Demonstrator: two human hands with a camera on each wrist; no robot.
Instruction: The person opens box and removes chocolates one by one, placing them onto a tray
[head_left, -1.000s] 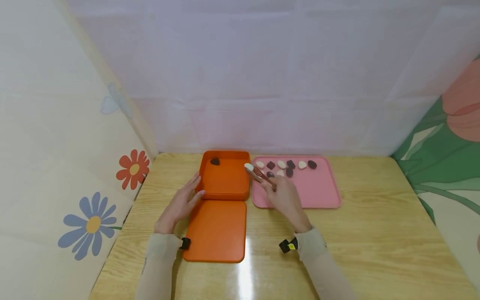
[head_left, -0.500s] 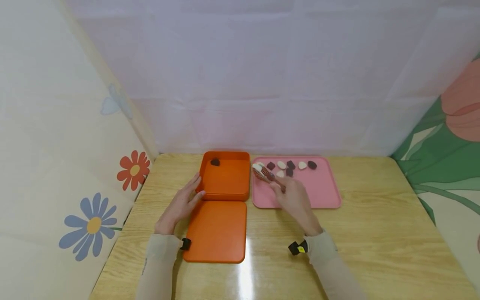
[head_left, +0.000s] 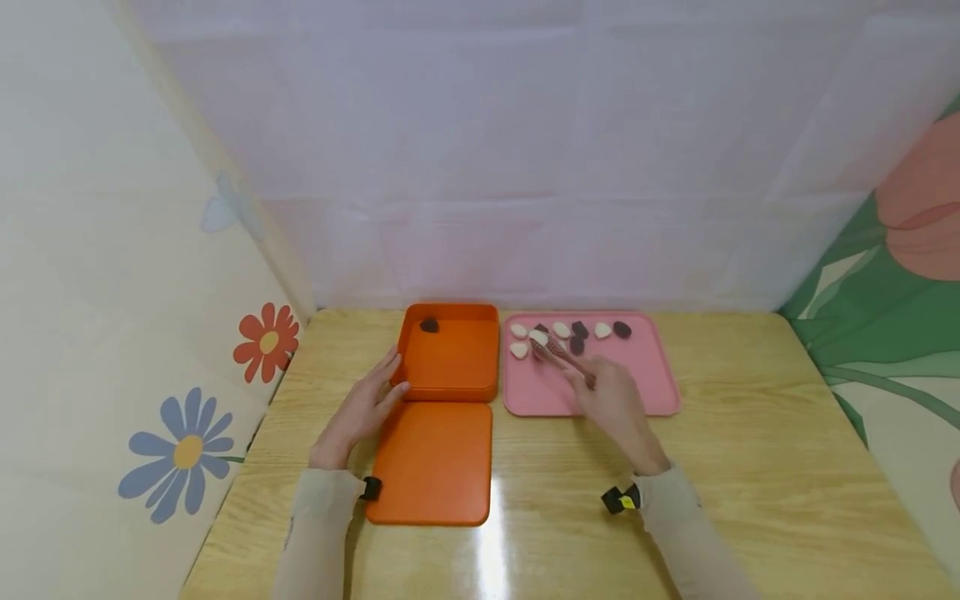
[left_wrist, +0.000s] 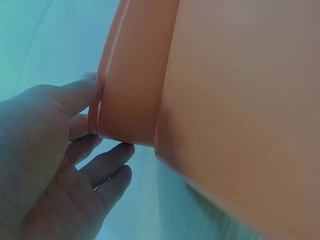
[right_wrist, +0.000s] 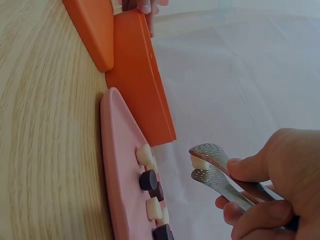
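My right hand (head_left: 615, 404) grips metal tongs (right_wrist: 212, 154) with perforated tips. A small white chocolate-like piece (right_wrist: 200, 162) is pinched between those tips, above the left part of the pink tray (head_left: 637, 375). Along the tray's far side sit several white and dark pieces, among them a white heart-like one (head_left: 520, 351) and a dark oval one (head_left: 622, 330); the tongs partly cover a dark piece behind them. My left hand (head_left: 363, 408) touches the near left corner of the orange box (head_left: 450, 362), fingers extended along its wall. One dark piece (head_left: 429, 325) lies inside the box.
An orange lid (head_left: 435, 467) lies flat on the wooden table (head_left: 750, 458) in front of the box. The box stands just left of the tray. A pale cloth backdrop (head_left: 525, 167) rises behind the table, with flower-printed cloths on both sides.
My right hand has carried the tongs and the white piece rightward, from the box's right edge to over the tray, uncovering white pieces at its left. The left hand stays put.
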